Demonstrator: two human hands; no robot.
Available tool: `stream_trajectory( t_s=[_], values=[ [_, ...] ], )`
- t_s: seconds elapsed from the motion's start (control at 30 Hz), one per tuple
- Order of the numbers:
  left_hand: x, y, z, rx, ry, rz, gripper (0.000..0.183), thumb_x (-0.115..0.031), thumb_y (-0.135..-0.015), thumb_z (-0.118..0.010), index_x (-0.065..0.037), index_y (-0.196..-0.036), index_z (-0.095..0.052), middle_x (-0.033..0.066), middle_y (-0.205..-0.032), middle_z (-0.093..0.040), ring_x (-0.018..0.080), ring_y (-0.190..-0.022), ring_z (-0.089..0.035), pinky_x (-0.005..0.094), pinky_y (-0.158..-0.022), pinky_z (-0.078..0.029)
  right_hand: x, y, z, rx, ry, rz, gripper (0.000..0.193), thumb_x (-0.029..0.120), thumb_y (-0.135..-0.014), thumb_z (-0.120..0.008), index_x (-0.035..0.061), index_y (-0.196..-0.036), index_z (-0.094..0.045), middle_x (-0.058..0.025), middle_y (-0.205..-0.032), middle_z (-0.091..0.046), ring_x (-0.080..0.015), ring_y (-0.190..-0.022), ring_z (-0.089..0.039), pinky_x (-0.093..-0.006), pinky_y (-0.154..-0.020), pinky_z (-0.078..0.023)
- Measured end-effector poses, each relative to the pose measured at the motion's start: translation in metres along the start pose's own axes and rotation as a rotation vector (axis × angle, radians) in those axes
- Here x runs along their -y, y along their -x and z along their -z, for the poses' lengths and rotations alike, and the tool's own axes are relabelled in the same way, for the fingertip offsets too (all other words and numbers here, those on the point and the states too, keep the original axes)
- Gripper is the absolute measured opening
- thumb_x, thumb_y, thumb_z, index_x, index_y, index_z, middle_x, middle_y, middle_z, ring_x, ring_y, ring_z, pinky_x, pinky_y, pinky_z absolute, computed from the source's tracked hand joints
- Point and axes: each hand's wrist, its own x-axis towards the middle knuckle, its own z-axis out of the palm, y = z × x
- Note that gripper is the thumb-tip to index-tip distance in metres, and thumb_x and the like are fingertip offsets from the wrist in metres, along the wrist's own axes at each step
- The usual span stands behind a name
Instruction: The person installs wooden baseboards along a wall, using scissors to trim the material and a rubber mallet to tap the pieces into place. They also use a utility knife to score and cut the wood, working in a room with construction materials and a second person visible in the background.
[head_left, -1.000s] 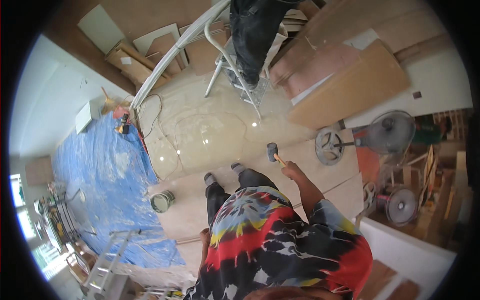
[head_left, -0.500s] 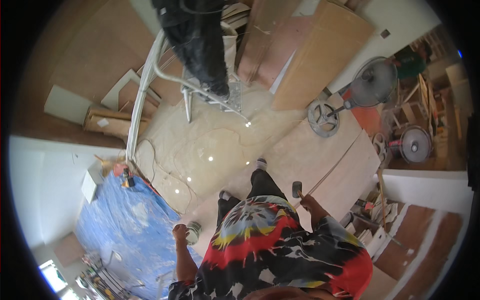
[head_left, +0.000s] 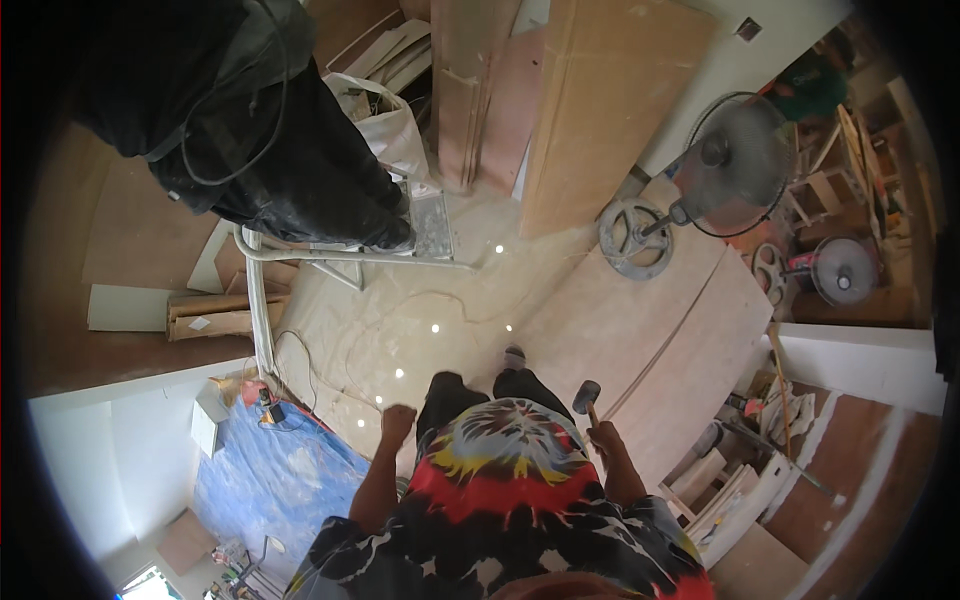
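Observation:
My right hand (head_left: 604, 437) is closed round the wooden handle of a mallet (head_left: 587, 397), its dark head pointing away from me over the pale boards. My left hand (head_left: 398, 425) is held out at my left side with the fingers curled in. Just a sliver of a greenish-grey round tin (head_left: 403, 486) shows between my left arm and my shirt; how the hand grips it is hidden. Ahead on the left, a person in dark clothes (head_left: 310, 170) stands on a metal step platform (head_left: 432, 225).
Large wood panels (head_left: 610, 110) lean at the back. A standing fan (head_left: 735, 150) and a smaller fan (head_left: 843, 271) are at the right. Blue sheeting (head_left: 290, 470) covers the floor at left. Cables (head_left: 315, 375) trail across the floor. A white sack (head_left: 390, 135) stands behind the platform.
I have moved forward and my view has turned, so the person and platform appear nearer and further left. My left hand has swung forward; the tin has slipped mostly out of sight. The mallet remains in my right hand.

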Motion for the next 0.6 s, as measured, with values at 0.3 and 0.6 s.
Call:
stream_trajectory(
  t_s=[0.3,0.6],
  values=[
    [-0.178,-0.194,0.008,0.003,0.018,-0.283,0.019,-0.02,-0.078,-0.063,-0.003,-0.084,-0.068,0.0174,-0.08,-0.068,0.0311,-0.077,-0.068,0.0385,-0.069,-0.052,0.074,-0.059,0.008,-0.041,0.004,-0.058,0.025,0.018,-0.08,-0.065,-0.0063,-0.075,-0.062,-0.0118,-0.058,-0.06,-0.0231,-0.048,-0.06,-0.0386,-0.042,-0.045],
    [-0.325,-0.493,-0.03,0.004,-0.136,-0.599,0.025,-0.016,-0.081,-0.059,-0.004,-0.102,-0.064,0.0197,-0.096,-0.064,0.0369,-0.091,-0.062,0.0451,-0.08,-0.05,0.146,-0.17,-0.069,-0.037,-0.47,-0.135,0.024,0.016,-0.082,-0.064,-0.0074,-0.078,-0.062,-0.0114,-0.059,-0.059,-0.0235,-0.046,-0.058,-0.0377,-0.04,-0.044]
  ],
)
